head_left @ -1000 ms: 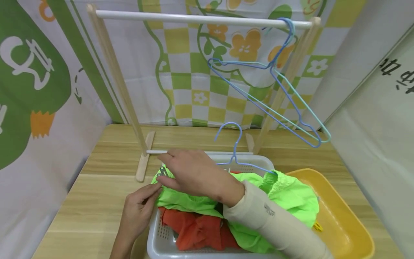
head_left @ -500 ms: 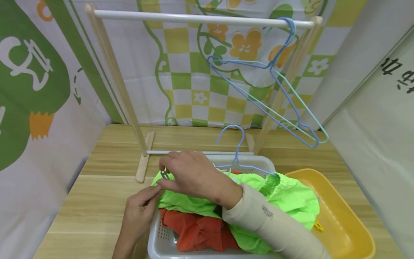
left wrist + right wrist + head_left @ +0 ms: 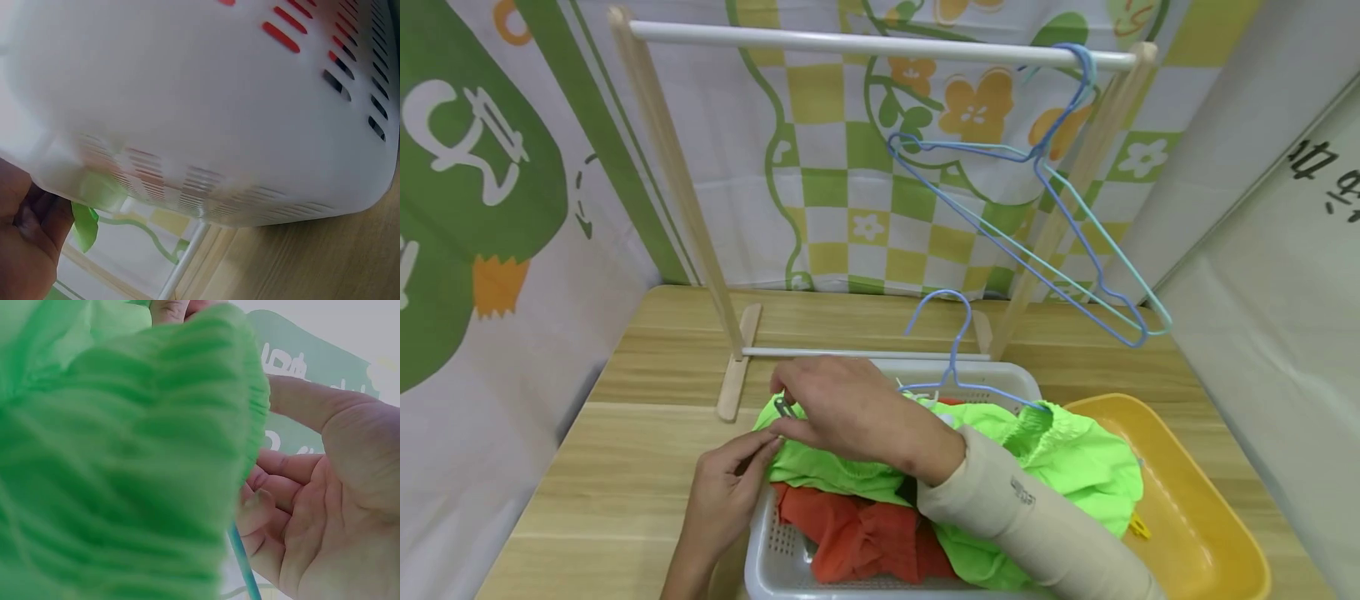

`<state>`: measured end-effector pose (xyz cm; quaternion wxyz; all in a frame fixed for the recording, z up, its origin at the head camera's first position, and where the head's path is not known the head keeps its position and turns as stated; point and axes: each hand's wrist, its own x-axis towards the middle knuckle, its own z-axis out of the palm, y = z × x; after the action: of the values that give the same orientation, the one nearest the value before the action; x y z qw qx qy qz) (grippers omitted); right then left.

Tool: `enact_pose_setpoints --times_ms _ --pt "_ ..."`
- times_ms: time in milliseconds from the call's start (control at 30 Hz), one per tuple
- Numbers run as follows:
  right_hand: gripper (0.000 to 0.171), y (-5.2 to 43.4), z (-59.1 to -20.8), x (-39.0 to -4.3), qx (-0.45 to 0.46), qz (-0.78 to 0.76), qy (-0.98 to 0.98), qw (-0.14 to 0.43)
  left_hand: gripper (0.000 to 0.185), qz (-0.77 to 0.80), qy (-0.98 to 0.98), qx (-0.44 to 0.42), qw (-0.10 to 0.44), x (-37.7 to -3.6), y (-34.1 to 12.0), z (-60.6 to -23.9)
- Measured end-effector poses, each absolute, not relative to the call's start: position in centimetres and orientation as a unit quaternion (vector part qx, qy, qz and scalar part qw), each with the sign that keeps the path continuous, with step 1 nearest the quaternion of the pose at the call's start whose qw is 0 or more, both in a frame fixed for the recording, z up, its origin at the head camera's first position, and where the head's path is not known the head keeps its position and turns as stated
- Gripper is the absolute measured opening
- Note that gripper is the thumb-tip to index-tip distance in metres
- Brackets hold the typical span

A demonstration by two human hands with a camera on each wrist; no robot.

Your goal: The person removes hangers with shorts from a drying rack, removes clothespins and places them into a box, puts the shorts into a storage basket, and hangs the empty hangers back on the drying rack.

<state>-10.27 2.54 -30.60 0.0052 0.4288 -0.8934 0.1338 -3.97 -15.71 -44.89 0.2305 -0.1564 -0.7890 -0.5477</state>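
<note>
A bright green garment (image 3: 1078, 467) with a gathered elastic waistband lies across a blue hanger (image 3: 953, 354), over a light grey basket (image 3: 757, 558). At the garment's left end my right hand (image 3: 857, 412) holds a grey clothespin (image 3: 785, 407) between thumb and fingers. Thumb and fingertips of my left hand (image 3: 726, 483) pinch the fabric just below it. In the left wrist view, a green corner (image 3: 86, 228) pokes out past my left hand. The waistband (image 3: 175, 419) fills much of the right wrist view, hiding the clothespin there.
Red-orange cloth (image 3: 865, 533) lies in the basket. A yellow tray (image 3: 1195, 508) stands to the right, with a yellow clip (image 3: 1138, 525) near the garment. Behind is a wooden rack (image 3: 880, 43), two hangers (image 3: 1037, 208) on its bar at the right.
The right hand has dipped slightly and closed in around the clothespin, which shows less than a second ago. The hanger hook has shifted a little right. The left hand stays at the fabric.
</note>
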Motion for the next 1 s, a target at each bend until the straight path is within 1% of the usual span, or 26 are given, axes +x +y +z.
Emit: enact_pose_setpoints --times_ms 133,200,367,600,1000 --pt "0.031 2.54 -30.40 -10.26 0.416 0.130 -0.900 -0.006 0.021 -0.557 -0.789 -0.147 0.213 -3.93 -15.66 -44.69" --pt "0.029 2.57 -30.34 -10.22 0.413 0.126 -0.902 -0.004 0.021 -0.560 -0.788 -0.146 0.210 -3.94 -15.65 -44.67" --pt "0.024 2.73 -30.33 -10.19 0.422 0.127 -0.897 0.016 0.020 -0.570 -0.784 -0.139 0.205 -4.00 -15.66 -44.69" --pt "0.017 3.06 -30.73 -10.41 0.442 0.187 -0.877 0.030 0.019 -0.576 -0.783 -0.132 0.195 -3.95 -15.66 -44.65" --pt "0.009 3.40 -30.64 -10.52 0.427 0.235 -0.872 0.038 0.022 -0.575 -0.781 -0.136 0.203 -3.98 -15.50 -44.55"
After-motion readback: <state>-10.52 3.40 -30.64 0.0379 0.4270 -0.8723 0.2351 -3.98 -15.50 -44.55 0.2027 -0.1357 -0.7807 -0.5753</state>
